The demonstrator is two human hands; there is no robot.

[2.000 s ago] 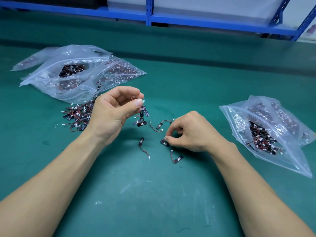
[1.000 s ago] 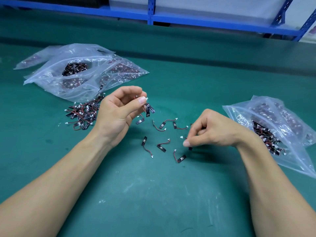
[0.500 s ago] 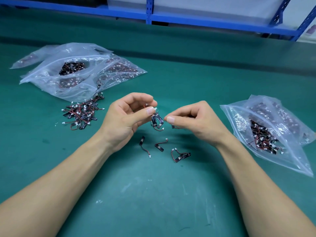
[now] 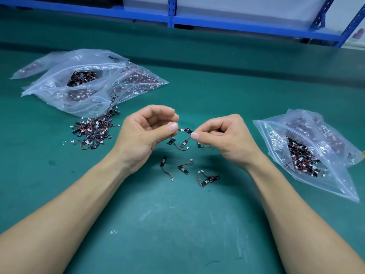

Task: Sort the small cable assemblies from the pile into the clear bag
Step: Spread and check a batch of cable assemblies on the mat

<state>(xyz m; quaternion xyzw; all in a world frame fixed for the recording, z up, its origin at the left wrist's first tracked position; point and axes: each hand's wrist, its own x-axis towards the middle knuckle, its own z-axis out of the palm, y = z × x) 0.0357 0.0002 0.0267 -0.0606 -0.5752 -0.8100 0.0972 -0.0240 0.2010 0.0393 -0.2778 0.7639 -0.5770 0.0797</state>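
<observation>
Both hands pinch one cable assembly [image 4: 188,130] above the green surface [image 4: 177,224].
The left hand [image 4: 146,133] and right hand [image 4: 223,139] each keep a narrow thumb-and-forefinger grip on it. Loose pieces [image 4: 183,168] lie just below, the pile [image 4: 93,131] sits to the left, and the clear bag [image 4: 316,155] lies well to the right.
</observation>
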